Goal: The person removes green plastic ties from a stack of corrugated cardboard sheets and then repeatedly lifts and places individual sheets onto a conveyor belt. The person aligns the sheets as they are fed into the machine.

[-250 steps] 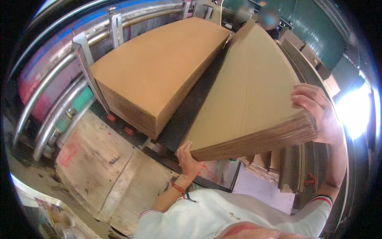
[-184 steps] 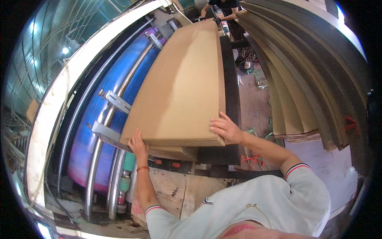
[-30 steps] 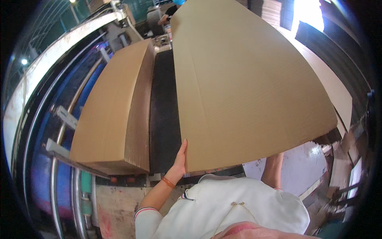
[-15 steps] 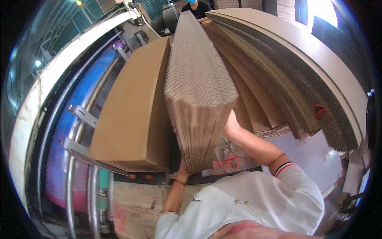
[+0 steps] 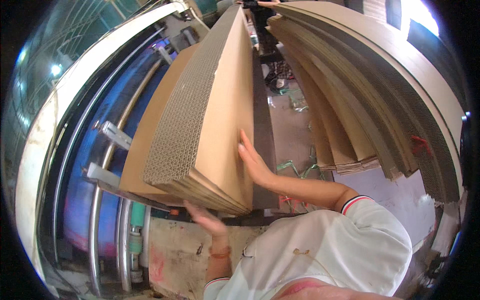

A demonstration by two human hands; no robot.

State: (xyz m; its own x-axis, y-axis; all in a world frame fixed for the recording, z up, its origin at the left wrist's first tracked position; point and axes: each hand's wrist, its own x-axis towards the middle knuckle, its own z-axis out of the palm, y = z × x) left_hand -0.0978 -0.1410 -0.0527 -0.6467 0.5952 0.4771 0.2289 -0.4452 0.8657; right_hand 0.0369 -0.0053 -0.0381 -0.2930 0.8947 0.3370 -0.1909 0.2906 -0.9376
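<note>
A thick bundle of corrugated cardboard sheets (image 5: 225, 110) leans in front of me, its fluted edges facing up and to the left. My right hand (image 5: 254, 162) lies flat against the bundle's right face, fingers stretched out. Low at the bundle's near end, my left hand (image 5: 205, 218) has its fingers extended, touching or very near the bottom corner. Behind and left of this bundle, another cardboard stack (image 5: 150, 135) rests against the machine, now partly covered.
On the left runs a machine with metal rollers (image 5: 95, 227), a blue cylinder (image 5: 97, 170) and metal brackets (image 5: 115, 135). Several fanned cardboard stacks (image 5: 350, 95) stand at the right, a red tie (image 5: 421, 145) near them. Green and red strapping scraps (image 5: 287, 165) lie on the floor.
The bundle has moved left from the middle and tilted onto the other stack. My right hand has come from its side to press flat on its face; my left hand's fingers have opened.
</note>
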